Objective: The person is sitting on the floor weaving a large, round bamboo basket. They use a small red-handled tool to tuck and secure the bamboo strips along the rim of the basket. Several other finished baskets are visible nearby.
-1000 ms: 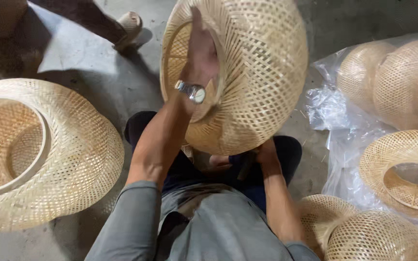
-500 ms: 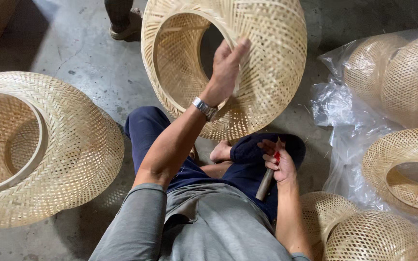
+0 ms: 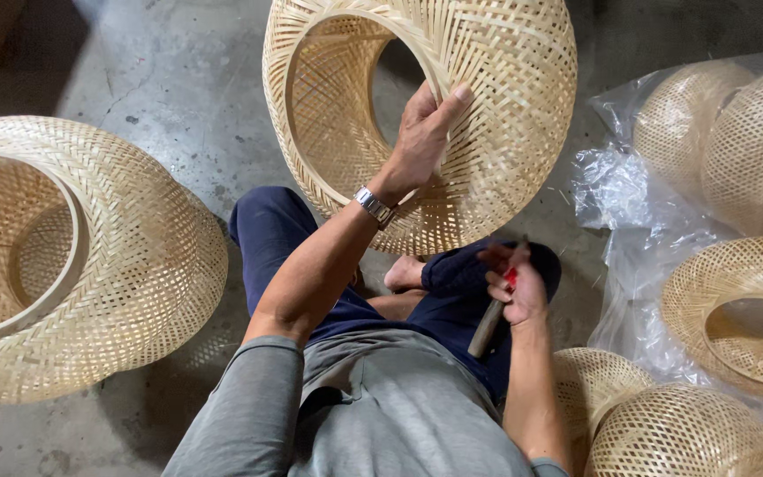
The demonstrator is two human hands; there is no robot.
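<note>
A large woven bamboo shade (image 3: 496,79) stands on its side in front of my crossed legs, its round opening facing left. My left hand (image 3: 421,137), with a wristwatch on the wrist, grips the rim of that opening, thumb up along the weave. My right hand (image 3: 514,283) rests over my right knee and holds a small tool (image 3: 487,325) with a wooden handle and a red part near the fingers. The tool is apart from the shade.
Another big woven shade (image 3: 125,265) lies on the concrete floor at my left. Several smaller woven shades (image 3: 735,300) sit on clear plastic sheeting (image 3: 629,265) at the right, and more crowd my right elbow (image 3: 664,433).
The shade has turned and moved away from my lap, so its opening faces left. My left hand shifted from inside it to the rim. My right hand came out holding the tool.
</note>
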